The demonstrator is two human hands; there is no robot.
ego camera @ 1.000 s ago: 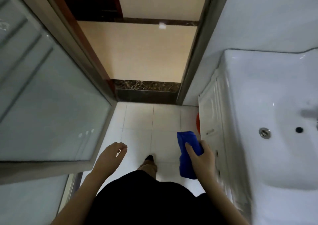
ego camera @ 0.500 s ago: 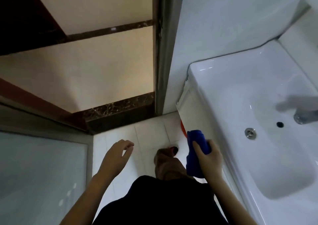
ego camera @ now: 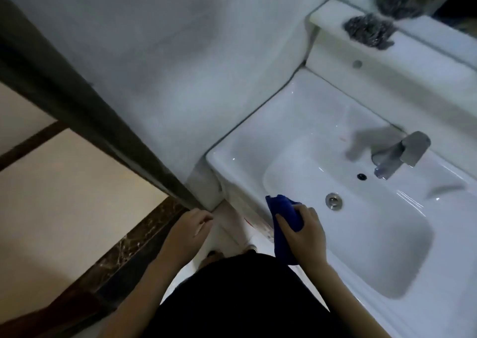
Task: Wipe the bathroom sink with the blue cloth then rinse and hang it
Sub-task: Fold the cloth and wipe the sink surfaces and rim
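- Right hand (ego camera: 304, 230) grips blue cloth (ego camera: 284, 216) at sink (ego camera: 387, 234) front rim.
- Basin holds only drain (ego camera: 333, 200); faucet (ego camera: 398, 154) above.
- Left hand (ego camera: 188, 230) loosely curled, holding nothing, near door frame (ego camera: 103, 128).

Your right hand (ego camera: 304, 230) grips the bunched blue cloth (ego camera: 284, 217) at the near rim of the white sink (ego camera: 366, 237), by the drain (ego camera: 333, 200). Your left hand (ego camera: 187, 230) hangs loosely curled and holds nothing. The faucet (ego camera: 398, 154) stands behind the basin.
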